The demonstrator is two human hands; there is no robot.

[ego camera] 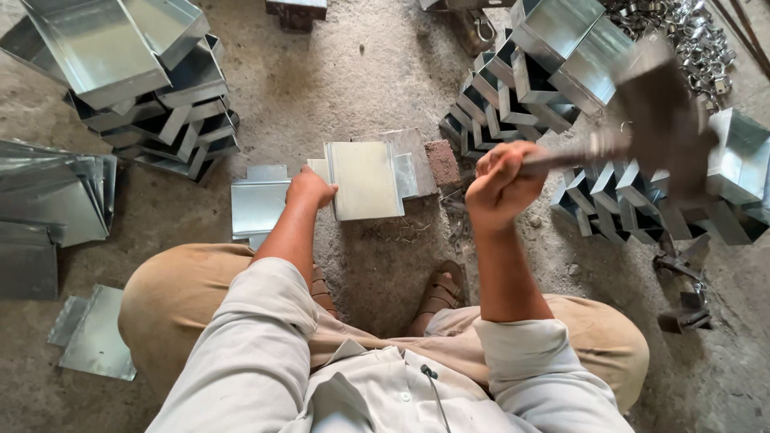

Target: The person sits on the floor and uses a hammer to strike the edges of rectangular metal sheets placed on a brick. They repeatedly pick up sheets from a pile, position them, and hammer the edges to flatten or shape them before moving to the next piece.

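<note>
I squat on a concrete floor. My left hand (311,189) presses on the left edge of a folded sheet-metal piece (365,180) lying on a metal block in front of me. My right hand (501,183) is closed around the handle of a hammer (658,120), raised to the right; its head is blurred with motion. A small brick-coloured block (442,163) lies just right of the metal piece.
Stacks of folded metal boxes stand at the upper left (152,88) and upper right (553,72). Flat cut sheets (258,207) lie left of the workpiece, more at the far left (48,200). A heap of small metal fittings (690,32) lies top right.
</note>
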